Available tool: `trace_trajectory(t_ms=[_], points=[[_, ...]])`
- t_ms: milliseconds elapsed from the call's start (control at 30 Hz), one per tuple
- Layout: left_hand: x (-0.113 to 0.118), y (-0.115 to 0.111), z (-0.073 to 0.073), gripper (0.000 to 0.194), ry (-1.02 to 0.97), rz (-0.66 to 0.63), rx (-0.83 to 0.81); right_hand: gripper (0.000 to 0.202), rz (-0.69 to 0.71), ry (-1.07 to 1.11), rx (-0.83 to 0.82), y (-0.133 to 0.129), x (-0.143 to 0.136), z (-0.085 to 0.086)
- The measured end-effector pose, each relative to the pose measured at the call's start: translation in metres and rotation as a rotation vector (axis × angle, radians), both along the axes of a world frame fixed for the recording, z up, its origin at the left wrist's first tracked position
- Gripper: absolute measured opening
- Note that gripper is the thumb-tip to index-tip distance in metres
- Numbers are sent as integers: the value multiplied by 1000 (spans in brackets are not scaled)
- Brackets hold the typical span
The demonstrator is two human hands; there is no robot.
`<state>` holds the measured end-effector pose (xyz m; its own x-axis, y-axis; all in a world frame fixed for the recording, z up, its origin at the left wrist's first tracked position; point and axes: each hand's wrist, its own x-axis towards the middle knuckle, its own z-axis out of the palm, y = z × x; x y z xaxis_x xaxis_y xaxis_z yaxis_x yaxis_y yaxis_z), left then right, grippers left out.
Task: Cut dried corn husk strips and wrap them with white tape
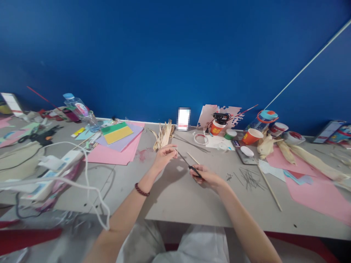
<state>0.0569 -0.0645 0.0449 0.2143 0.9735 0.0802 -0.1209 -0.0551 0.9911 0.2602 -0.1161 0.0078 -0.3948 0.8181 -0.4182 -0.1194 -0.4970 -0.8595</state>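
My right hand (pixel 204 175) is closed around the black handles of a pair of scissors (pixel 192 168), whose thin dark blades point up and left. Close to the blade tips, the fingers of my left hand (pixel 165 155) are pinched together; whatever small thing lies between them is too small to make out. A dark beaded bracelet (pixel 142 190) circles my left wrist. Just behind my left hand is a bundle of dry corn husks (pixel 164 136). A thin pale stick (pixel 193 157) shows beyond the scissors.
Left lie coloured sheets (pixel 112 155), a white power strip (pixel 59 173) with looping cables and a plastic bottle (pixel 79 109). Right are cut wires (pixel 251 179), a wooden stick (pixel 270 188), orange cups (pixel 251 136) and pink paper (pixel 315 197). A phone (pixel 183 118) leans against the blue wall.
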Motion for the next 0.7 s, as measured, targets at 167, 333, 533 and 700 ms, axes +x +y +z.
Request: trace_trajectory(t_ms=[167,333,533,700], points=[[-1,0,-2,20,-37,-40,-55,42,21,-9,18,1,2,-3],[0,1,-3,17,-63,-49,-56,40,43,2,17,-1,2,1],[-1,1,-3,17,-64,-59,-50,39,45,7,19,-1,2,2],[-1,1,-2,18,-69,-61,-54,40,55,12,14,-1,2,3]])
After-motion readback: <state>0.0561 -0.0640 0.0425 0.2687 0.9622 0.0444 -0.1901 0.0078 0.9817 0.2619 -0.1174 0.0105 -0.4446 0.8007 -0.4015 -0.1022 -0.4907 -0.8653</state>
